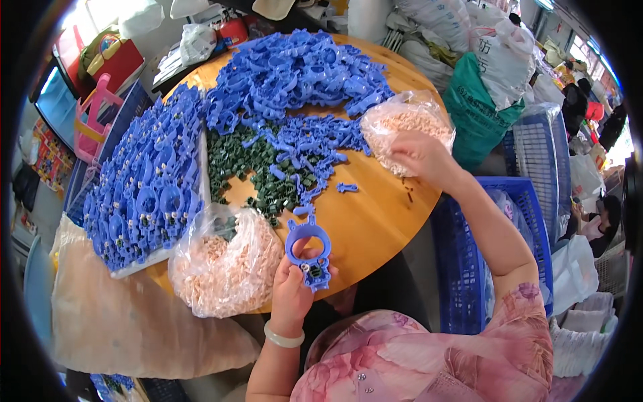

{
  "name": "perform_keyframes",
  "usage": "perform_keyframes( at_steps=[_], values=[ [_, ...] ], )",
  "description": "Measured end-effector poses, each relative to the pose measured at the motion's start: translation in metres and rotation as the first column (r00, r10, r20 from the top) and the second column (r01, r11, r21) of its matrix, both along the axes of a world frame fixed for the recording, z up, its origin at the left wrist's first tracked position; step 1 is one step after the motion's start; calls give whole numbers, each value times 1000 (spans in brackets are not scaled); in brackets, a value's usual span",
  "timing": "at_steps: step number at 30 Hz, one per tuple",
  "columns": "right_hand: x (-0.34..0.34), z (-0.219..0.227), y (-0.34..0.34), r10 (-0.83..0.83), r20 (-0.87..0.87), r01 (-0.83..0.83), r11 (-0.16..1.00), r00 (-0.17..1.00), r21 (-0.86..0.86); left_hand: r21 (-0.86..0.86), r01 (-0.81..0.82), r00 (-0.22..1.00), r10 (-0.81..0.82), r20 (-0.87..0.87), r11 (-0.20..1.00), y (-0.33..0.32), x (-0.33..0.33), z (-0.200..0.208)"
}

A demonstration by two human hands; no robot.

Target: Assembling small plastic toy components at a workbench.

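My left hand (295, 285) grips a blue plastic ring-shaped casing (327, 244) near the table's front edge. The casing has small ears on top, and its lower part holds a dark green piece and small pale bits. At the right, my right hand (420, 159) is over a clear plastic bag (410, 120) of small peach-coloured pieces. Its fingers are curled together; whatever they pinch is too small to make out. A second bag (224, 271) of similar peach pieces lies just left of my left hand.
Beyond the hands, the round wooden table (372, 214) bears dark green parts (234, 157), small blue parts (315, 144) and a heap of blue casings (288, 74). A board of filled blue casings (144, 187) stands at the left. Blue crates (462, 281) are on the right.
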State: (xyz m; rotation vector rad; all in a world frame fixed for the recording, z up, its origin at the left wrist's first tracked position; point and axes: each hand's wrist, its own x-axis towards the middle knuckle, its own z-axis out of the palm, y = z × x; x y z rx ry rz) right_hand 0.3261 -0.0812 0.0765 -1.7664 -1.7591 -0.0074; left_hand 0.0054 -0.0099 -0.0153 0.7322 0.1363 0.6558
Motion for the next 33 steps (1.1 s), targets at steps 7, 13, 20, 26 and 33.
perform_keyframes(
  at_steps=[7, 13, 20, 26, 33],
  values=[
    [-57, -55, 4, 289, 489, -281, 955, 823, -92, 13, 16, 999, -17, 39, 1000, 3, 4, -1],
    [-64, -49, 6, 266, 521, -231, 964, 811, -132, 12, 27, 997, -27, 72, 1000, 4, 1, -3],
    [-80, -48, -3, 212, 153, -188, 970, 965, -157, 15, 33, 997, -34, 75, 999, 2, 0, -3],
    [-81, -54, -2, 203, 225, -180, 977, 953, -117, 33, 31, 996, -33, 80, 999, 2, 0, 0],
    [-89, -42, -12, 140, -465, -240, 957, 874, -164, -14, 31, 994, -29, 102, 999, 2, 0, 0]
  ],
)
